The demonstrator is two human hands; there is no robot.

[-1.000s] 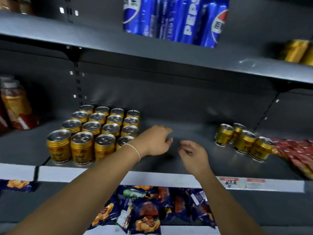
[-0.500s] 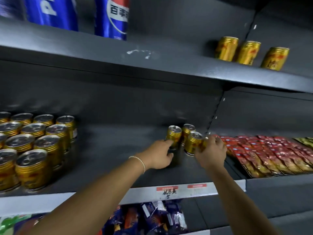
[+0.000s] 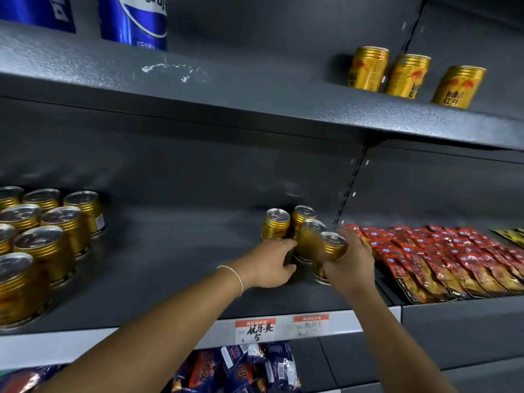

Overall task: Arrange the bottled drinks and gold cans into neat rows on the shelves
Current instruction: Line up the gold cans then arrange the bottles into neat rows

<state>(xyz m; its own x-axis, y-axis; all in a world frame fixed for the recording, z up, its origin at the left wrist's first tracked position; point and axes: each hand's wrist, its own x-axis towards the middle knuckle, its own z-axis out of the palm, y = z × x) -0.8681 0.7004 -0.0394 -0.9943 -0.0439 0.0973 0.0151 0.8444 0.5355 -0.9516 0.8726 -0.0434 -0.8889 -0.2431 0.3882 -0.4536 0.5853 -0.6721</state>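
Four gold cans stand in a loose cluster on the middle shelf [image 3: 170, 265], right of centre. My right hand [image 3: 350, 265] grips the frontmost gold can [image 3: 331, 246], which tilts toward me. My left hand [image 3: 269, 263] covers the base of the leftmost can [image 3: 276, 222], and its fingers and thumb curl round the lower part of the middle can [image 3: 309, 236]. A fourth can [image 3: 303, 214] stands behind them. A tidy block of gold cans [image 3: 51, 236] fills the shelf's left end. Three more gold cans [image 3: 408, 76] stand on the upper shelf. Blue Pepsi bottles [image 3: 133, 21] are at the top left.
Red snack packets [image 3: 453, 259] lie in rows just right of the cluster, past the shelf upright. Price tags [image 3: 255, 330] hang on the shelf's front rail. Dark snack bags [image 3: 241, 367] sit on the shelf below. Bare shelf stretches between the can block and the cluster.
The view swung right and closed in. Both hands moved from the bare shelf to the right-hand cans. The right hand took hold of the front can and the left closed on another.
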